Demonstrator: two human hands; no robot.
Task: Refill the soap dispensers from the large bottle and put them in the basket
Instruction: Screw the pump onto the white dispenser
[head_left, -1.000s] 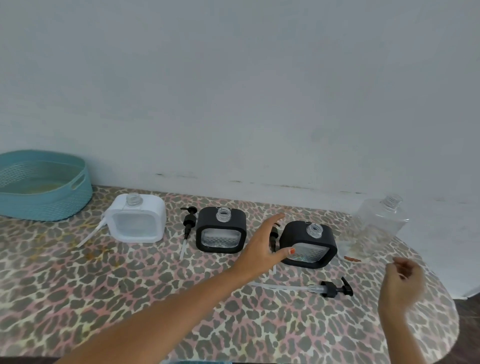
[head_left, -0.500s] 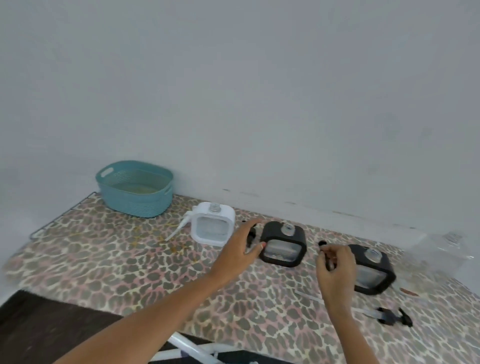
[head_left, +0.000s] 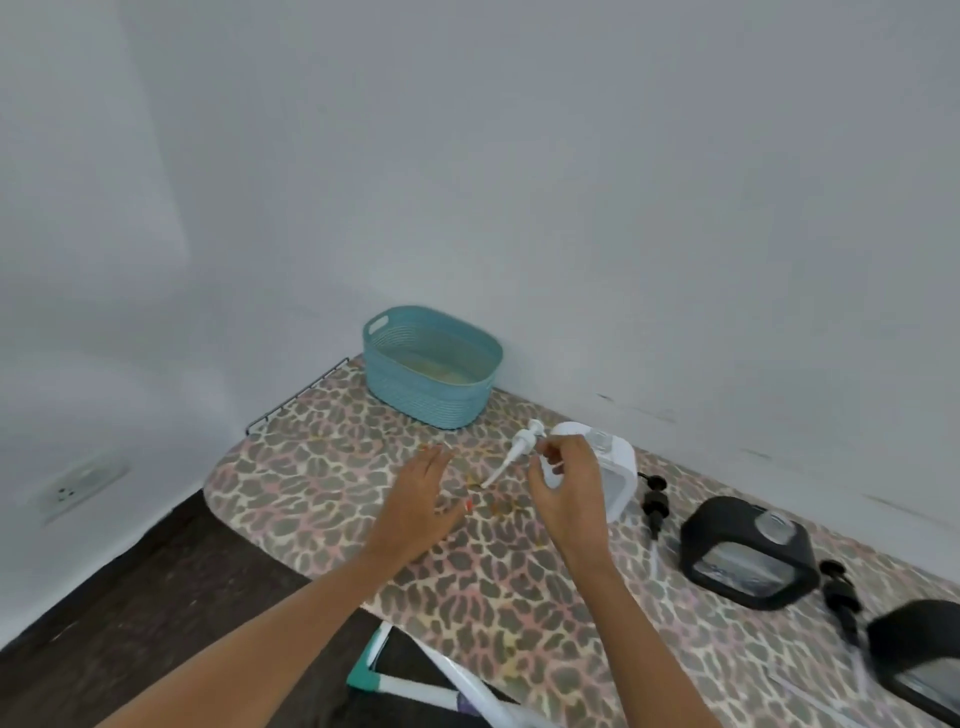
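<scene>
The right hand (head_left: 566, 493) has left the black dispensers and come across to the white one, and the white pump (head_left: 522, 447), which lay flat before, is now lifted. The right hand's curled fingertips pinch the pump just below its head. Its thin tube slants down to the left, and whether the tip touches the cover cannot be told. The left hand (head_left: 421, 504) has shifted left too. It hovers palm down with fingers straight and slightly spread, holding nothing.

Just behind the right hand stands the white dispenser (head_left: 621, 478), rounded and square, half hidden by the knuckles. Its clear threaded neck is open. To the right a black pump (head_left: 655, 501) lies flat beside a glossy black dispenser (head_left: 748, 558) with a clear window. Beyond it are a second black pump (head_left: 840, 590) and a second black dispenser (head_left: 919, 660), which is blurred and cut off by the frame edge.

The teal ribbed basket (head_left: 426, 395) sits at the far left end of the leopard-print table (head_left: 311, 467), against the pale wall. A wall socket (head_left: 78, 486) shows low on the left.
</scene>
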